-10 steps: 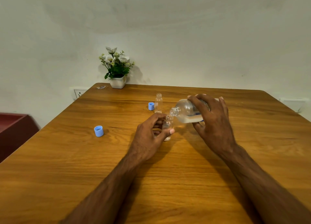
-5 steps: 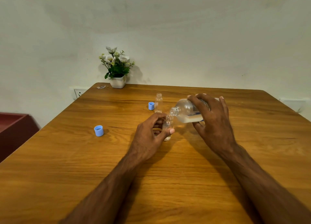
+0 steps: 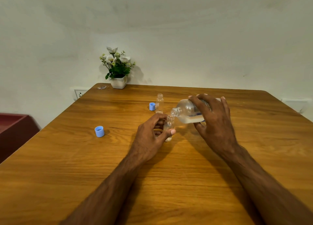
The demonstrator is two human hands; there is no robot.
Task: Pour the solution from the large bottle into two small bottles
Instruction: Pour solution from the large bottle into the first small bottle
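Two hands work mid-table on the brown wooden table [image 3: 67, 174], well away from its edges. The right hand [image 3: 215, 121] grasps the large clear plastic bottle [image 3: 188, 112], tipped almost level, mouth pointing left onto the small clear bottle [image 3: 168, 125], upright, pinched by the left hand [image 3: 150, 138].

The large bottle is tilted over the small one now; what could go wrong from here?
1. The large bottle has a wider mouth than the small bottle pinched in the left hand, so liquid may spill onto the table.
2. The right hand could tilt too far and overfill it.
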